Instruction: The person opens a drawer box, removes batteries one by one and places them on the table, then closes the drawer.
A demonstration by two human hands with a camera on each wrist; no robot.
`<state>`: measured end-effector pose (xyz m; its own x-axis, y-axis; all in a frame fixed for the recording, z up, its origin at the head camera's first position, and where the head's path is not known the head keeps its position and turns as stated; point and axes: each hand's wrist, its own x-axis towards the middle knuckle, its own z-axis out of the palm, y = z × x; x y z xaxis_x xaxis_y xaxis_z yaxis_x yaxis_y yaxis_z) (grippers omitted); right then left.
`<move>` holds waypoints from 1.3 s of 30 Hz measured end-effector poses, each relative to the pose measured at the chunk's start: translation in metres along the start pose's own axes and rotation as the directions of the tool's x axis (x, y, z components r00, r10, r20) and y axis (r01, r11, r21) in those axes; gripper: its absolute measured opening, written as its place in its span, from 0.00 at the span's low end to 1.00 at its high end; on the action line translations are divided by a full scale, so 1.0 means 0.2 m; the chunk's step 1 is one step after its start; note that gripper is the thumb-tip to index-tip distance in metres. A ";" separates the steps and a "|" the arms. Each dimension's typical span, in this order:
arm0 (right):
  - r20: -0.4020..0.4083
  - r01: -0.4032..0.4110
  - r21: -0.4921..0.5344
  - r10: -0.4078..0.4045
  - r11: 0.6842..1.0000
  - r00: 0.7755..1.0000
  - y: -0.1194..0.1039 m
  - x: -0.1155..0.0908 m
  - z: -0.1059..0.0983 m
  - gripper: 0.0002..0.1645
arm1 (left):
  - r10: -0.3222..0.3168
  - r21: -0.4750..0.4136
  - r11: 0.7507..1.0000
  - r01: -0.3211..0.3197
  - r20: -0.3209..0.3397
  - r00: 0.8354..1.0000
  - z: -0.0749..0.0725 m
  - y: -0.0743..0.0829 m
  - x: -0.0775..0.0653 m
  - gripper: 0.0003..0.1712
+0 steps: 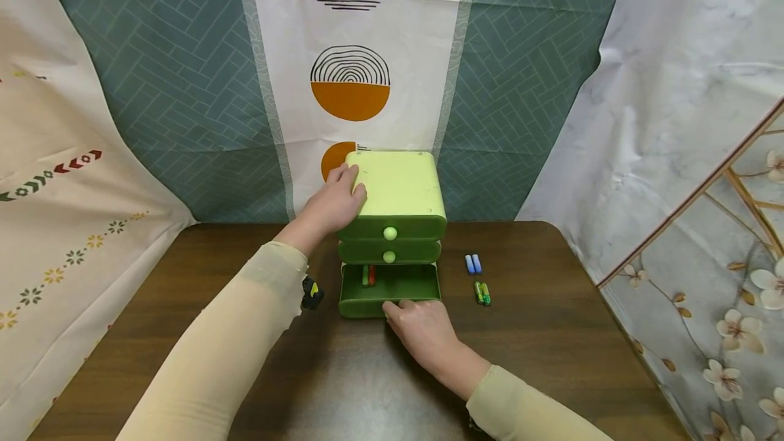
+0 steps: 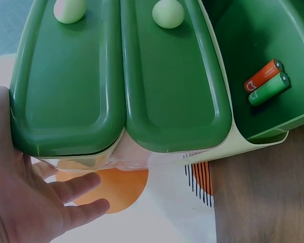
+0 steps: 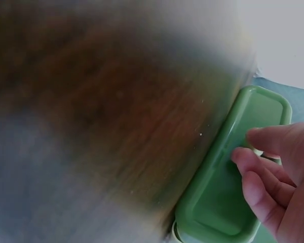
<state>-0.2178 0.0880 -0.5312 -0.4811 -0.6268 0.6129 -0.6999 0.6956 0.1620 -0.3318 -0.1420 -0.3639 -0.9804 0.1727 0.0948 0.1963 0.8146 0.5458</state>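
Observation:
A small green drawer cabinet [image 1: 398, 186] with a pale lime top stands on the table, its bottom drawer [image 1: 404, 284] pulled out. My left hand [image 1: 335, 204] rests on the cabinet's upper left edge, fingers spread and extended. Thumb and fingers of my right hand [image 1: 422, 329] pinch the bottom drawer's knob [image 3: 257, 151], mostly covered by the fingers. Inside that drawer, at its left, an orange-red battery [image 2: 264, 75] and a green battery [image 2: 269, 89] lie side by side. The middle drawer [image 1: 416, 252] and top drawer [image 1: 416, 228] are closed, each with a round pale knob.
Right of the cabinet, two blue-and-white batteries [image 1: 474, 264] lie on the brown table [image 1: 520, 346], with two green batteries [image 1: 482, 293] nearer. A black object with a yellow mark [image 1: 312, 292] shows beside the left sleeve. A patterned cloth [image 1: 392, 87] hangs behind the cabinet.

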 end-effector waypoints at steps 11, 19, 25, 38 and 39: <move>-0.032 0.010 0.018 -0.009 1.000 0.999 -0.03 -0.02 -0.04 0.20 | -0.004 -0.001 1.000 0.004 -0.008 1.000 0.01 0.00 0.00 0.41; -0.017 0.016 0.021 -0.015 1.000 1.000 -0.05 -0.04 -0.06 0.20 | -0.006 -0.007 1.000 0.006 -0.018 1.000 0.00 0.00 -0.01 0.41; -0.016 0.021 0.023 -0.021 1.000 1.000 -0.05 -0.05 -0.07 0.21 | -0.004 -0.014 1.000 0.004 -0.022 1.000 0.00 0.00 0.00 0.41; -0.036 0.026 0.029 -0.025 0.999 0.999 -0.08 -0.07 -0.10 0.24 | -0.004 -0.024 1.000 0.004 -0.017 1.000 0.01 -0.01 0.00 0.42; -0.036 0.026 0.029 -0.025 0.999 0.999 -0.08 -0.07 -0.10 0.24 | -0.003 -0.025 1.000 0.002 -0.017 1.000 0.01 -0.01 0.00 0.42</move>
<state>-0.1892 0.0928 -0.5278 -0.4437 -0.6311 0.6362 -0.7274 0.6683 0.1556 -0.3316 -0.1418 -0.3670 -0.9811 0.1609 0.1079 0.1937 0.8007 0.5670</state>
